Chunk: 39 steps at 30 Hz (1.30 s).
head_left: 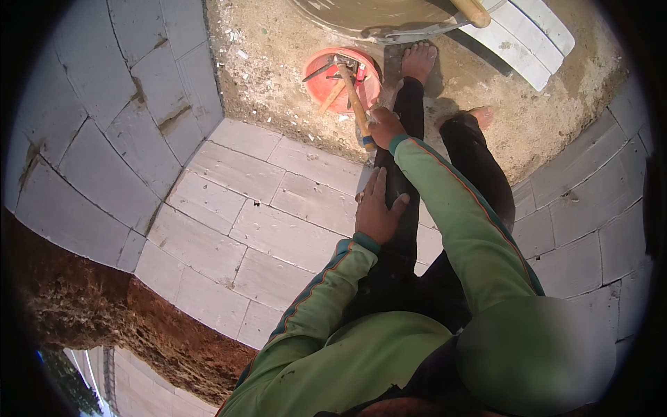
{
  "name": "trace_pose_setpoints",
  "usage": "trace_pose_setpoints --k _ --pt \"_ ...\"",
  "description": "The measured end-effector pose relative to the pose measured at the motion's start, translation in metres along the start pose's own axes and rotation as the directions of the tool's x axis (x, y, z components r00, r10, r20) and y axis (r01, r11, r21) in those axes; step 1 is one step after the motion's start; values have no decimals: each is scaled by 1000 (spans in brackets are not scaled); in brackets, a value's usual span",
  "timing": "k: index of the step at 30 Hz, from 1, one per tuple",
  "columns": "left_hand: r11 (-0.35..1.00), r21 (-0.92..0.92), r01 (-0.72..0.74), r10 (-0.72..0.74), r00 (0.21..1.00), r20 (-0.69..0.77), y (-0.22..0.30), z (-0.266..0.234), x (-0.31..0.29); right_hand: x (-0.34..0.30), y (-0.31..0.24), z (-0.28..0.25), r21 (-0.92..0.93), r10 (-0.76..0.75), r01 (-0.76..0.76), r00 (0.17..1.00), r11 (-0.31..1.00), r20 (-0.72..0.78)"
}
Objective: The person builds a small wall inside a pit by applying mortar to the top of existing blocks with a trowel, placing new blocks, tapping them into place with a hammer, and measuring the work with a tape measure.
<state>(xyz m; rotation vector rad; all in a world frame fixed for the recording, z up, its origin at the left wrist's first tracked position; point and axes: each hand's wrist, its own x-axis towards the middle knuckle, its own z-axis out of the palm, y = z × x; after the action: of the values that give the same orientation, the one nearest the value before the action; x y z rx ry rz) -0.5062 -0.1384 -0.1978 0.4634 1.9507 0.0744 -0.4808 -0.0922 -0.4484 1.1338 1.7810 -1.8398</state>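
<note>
My right hand [384,128] is closed round the lower part of a hammer's wooden handle [356,102], which has a blue band near its end. The hammer's head lies over a round pink-red tub [310,85], where several other tools sit, among them a dark blade and a piece with a wooden handle [332,96]. My left hand [379,217] rests with fingers stretched out against my dark trouser leg, holding nothing.
Pale block walls [292,208] stand in front, at the left [90,104] and at the right [570,229]. Beyond my bare feet is a large round basin of grey-brown wet mix [361,17]. White blocks [521,38] lie beside it. Reddish earth [132,306] shows lower left.
</note>
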Motion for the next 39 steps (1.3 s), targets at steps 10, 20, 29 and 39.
trace_pose_setpoints --k 10,20,29,39 --pt "413 -910 46 -145 989 -16 -24 5 149 -33 98 -127 206 250 -195 923 959 -291" --pt "-368 -926 79 404 911 -83 100 -78 258 -96 -103 -266 -386 -471 270 514 882 -717" --pt "148 -986 -73 151 987 -50 149 -110 195 -28 -209 -338 -850 -172 -226 923 476 -343" --pt "293 -945 -147 524 851 30 193 -143 -38 -288 -299 -395 -244 304 -515 758 822 -576"
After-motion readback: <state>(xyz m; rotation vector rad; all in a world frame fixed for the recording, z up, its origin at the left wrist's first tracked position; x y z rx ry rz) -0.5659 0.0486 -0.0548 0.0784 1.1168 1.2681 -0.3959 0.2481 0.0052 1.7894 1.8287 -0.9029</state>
